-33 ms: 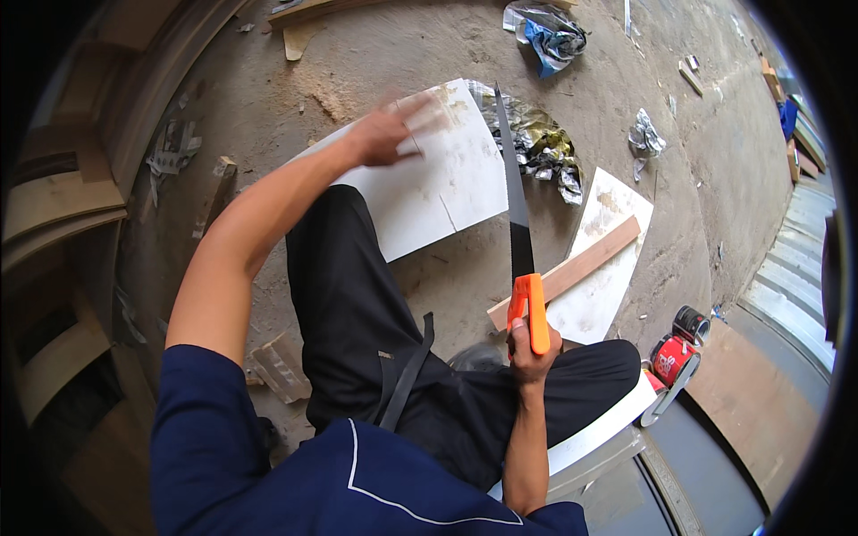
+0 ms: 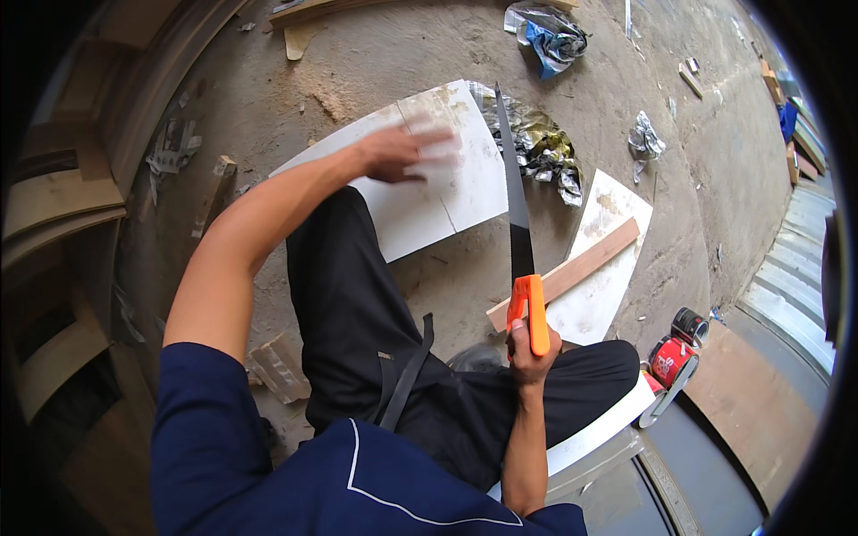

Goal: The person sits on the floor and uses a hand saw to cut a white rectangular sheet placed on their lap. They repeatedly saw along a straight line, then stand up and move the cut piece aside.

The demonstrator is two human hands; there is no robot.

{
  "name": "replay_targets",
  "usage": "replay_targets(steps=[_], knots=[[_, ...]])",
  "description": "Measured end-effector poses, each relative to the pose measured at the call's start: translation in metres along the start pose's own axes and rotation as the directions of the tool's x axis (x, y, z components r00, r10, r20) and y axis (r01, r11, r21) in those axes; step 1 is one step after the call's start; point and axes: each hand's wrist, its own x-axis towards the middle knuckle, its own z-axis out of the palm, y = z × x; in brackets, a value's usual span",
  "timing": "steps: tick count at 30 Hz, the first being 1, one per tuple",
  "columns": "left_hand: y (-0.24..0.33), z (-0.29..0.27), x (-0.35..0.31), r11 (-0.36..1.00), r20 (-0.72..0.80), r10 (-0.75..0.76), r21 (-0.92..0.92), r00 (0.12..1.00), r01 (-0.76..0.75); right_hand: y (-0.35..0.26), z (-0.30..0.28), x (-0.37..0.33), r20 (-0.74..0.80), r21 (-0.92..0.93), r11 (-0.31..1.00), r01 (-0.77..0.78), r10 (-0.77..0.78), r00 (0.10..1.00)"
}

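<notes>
In my right hand (image 2: 534,355) is the orange handle of a handsaw (image 2: 521,228), my fingers wrapped around it. The long dark blade points away from me, its tip beside the far right corner of a white board (image 2: 411,219). Over that board is my left hand (image 2: 402,154), holding nothing, with its fingers stretched out and blurred by motion. I cannot tell whether it touches the surface. Thin dark lines cross the board, and brownish smudges mark its far part. The board's near left part lies against my left knee.
Right of the saw, a brown wood strip (image 2: 572,271) lies across another white panel (image 2: 617,205). Crumpled paper (image 2: 547,147) sits behind the blade, more (image 2: 547,37) farther off. Red and black cans (image 2: 672,359) stand by my right knee. Wooden frames (image 2: 67,205) line the left side.
My left hand has shifted slightly right and nearer to me over the white board. The saw and my right hand stay in place.
</notes>
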Motion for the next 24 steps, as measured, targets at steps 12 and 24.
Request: replay_targets(steps=[12, 24], knots=[[-0.031, 0.03, -0.032, 0.081, 0.466, -0.867, -0.223, 0.179, 0.971, -0.026, 0.015, 0.012, 0.204, -0.043, 0.999, 0.023, -0.014, 0.979], [0.011, 0.02, -0.037, 0.094, 0.501, -0.831, -0.302, 0.242, 0.949, -0.02, 0.036, 0.025, 0.316, -0.037, 0.999, 0.006, 0.006, 0.949]])
